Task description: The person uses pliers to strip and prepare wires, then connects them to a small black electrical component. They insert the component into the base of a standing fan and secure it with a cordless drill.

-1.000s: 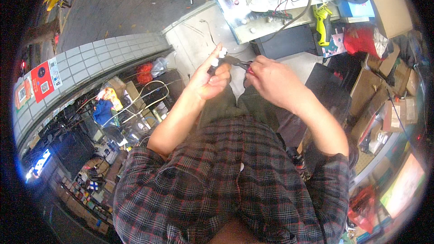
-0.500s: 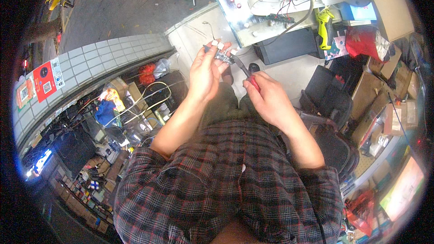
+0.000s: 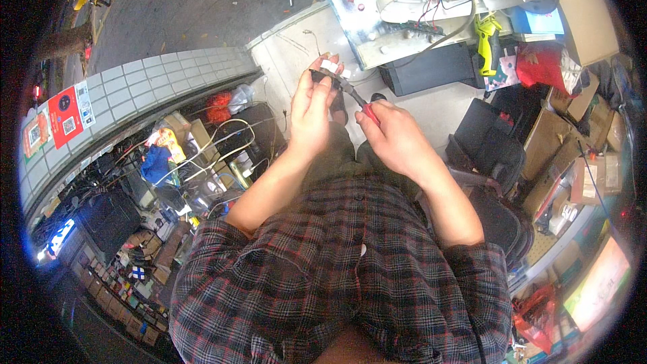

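Note:
My left hand is raised in front of me, its fingers closed around a small dark part with white blocks. A thin cable sticks out beyond the fingertips. My right hand grips a red-handled tool with a dark metal front. Its tip meets or nearly meets the part beside my left fingers. Whether it is pliers or another hand tool is unclear, since my palm covers most of the handle.
Ahead to the right is a workbench bearing an open white housing with wires. A yellow-green tool hangs by its edge. A black chair is at right, a tiled ledge at left, with cables and clutter below.
My left hand has turned the small part, so a darker side of it shows. My right hand has shifted slightly left, with the tool still at the part.

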`<action>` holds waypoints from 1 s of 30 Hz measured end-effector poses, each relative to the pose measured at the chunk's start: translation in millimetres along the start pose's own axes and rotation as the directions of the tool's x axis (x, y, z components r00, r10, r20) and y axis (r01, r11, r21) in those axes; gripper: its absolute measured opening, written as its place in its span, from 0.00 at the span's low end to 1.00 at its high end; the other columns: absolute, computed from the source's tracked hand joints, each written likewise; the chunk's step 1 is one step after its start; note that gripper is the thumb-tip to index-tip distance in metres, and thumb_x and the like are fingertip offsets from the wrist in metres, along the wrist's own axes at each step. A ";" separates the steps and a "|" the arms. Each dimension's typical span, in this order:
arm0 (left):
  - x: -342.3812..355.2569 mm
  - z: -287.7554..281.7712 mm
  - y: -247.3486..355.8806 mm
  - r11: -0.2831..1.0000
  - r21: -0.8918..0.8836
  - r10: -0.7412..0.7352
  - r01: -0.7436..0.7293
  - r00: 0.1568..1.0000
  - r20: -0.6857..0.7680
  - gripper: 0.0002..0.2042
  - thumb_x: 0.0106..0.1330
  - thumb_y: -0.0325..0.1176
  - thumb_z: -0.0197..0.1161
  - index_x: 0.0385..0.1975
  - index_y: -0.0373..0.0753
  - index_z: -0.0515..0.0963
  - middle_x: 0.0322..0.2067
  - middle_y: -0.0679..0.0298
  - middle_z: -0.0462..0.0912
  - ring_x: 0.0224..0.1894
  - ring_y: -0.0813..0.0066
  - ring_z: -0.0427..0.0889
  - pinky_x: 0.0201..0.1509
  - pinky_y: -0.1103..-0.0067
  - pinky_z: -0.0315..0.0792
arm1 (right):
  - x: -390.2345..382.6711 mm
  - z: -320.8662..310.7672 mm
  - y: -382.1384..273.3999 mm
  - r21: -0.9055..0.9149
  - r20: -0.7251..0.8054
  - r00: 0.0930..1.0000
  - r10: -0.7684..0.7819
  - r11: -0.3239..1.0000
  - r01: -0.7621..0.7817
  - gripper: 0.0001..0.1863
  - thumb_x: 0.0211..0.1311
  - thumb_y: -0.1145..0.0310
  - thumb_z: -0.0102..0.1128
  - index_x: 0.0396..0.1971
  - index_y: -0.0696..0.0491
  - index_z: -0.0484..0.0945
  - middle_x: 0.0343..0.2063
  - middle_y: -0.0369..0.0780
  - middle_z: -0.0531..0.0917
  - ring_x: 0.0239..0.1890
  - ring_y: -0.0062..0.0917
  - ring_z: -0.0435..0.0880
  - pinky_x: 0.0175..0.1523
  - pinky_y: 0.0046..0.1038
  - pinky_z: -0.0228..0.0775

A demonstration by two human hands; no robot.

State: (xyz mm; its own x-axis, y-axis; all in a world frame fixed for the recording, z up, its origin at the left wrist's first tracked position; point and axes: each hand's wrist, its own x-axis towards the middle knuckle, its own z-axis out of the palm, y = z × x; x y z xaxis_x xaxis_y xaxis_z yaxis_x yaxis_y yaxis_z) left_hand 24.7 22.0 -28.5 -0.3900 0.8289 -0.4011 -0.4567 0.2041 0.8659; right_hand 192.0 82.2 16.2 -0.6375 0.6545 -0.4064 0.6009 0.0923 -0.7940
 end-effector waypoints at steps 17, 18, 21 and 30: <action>-5.6 -5.0 -8.0 0.910 0.387 0.154 -0.151 0.988 0.023 0.21 0.79 0.26 0.49 0.69 0.28 0.63 0.61 0.52 0.78 0.58 0.73 0.78 0.62 0.78 0.71 | 8.0 11.4 8.1 0.047 0.028 0.999 0.033 0.998 -0.034 0.19 0.74 0.59 0.53 0.35 0.62 0.79 0.35 0.56 0.83 0.41 0.54 0.83 0.49 0.50 0.73; -6.2 -4.8 -7.4 0.903 0.401 0.160 -0.155 0.987 0.019 0.21 0.78 0.26 0.50 0.69 0.29 0.64 0.60 0.53 0.78 0.57 0.74 0.78 0.61 0.78 0.72 | 9.8 10.2 10.3 0.049 0.051 0.998 0.032 0.998 -0.035 0.19 0.74 0.59 0.53 0.35 0.62 0.79 0.35 0.56 0.83 0.41 0.54 0.83 0.48 0.50 0.74; -4.1 -12.0 0.7 0.841 0.507 0.163 -0.190 0.982 0.097 0.21 0.76 0.25 0.52 0.68 0.32 0.66 0.57 0.56 0.80 0.51 0.76 0.79 0.56 0.79 0.74 | 12.5 2.9 16.3 0.065 0.088 0.996 -0.015 0.998 0.009 0.19 0.75 0.60 0.54 0.33 0.62 0.77 0.32 0.56 0.81 0.39 0.54 0.82 0.45 0.47 0.73; -5.1 -21.6 0.8 0.845 0.500 0.118 -0.187 0.979 0.166 0.19 0.77 0.25 0.51 0.66 0.35 0.68 0.57 0.59 0.79 0.45 0.78 0.79 0.49 0.80 0.75 | 20.2 -23.9 17.9 -0.065 0.187 0.978 -0.095 0.992 0.109 0.18 0.74 0.59 0.54 0.34 0.62 0.78 0.34 0.55 0.82 0.38 0.54 0.82 0.46 0.48 0.74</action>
State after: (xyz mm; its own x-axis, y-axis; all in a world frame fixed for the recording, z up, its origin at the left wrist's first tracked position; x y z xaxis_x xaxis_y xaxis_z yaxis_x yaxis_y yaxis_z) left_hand 9.0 6.7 -32.2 -0.3026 0.9223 -0.2406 0.0870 0.2781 0.9566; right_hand 201.5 115.0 4.6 -0.7703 0.4913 -0.4066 0.5584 0.2117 -0.8021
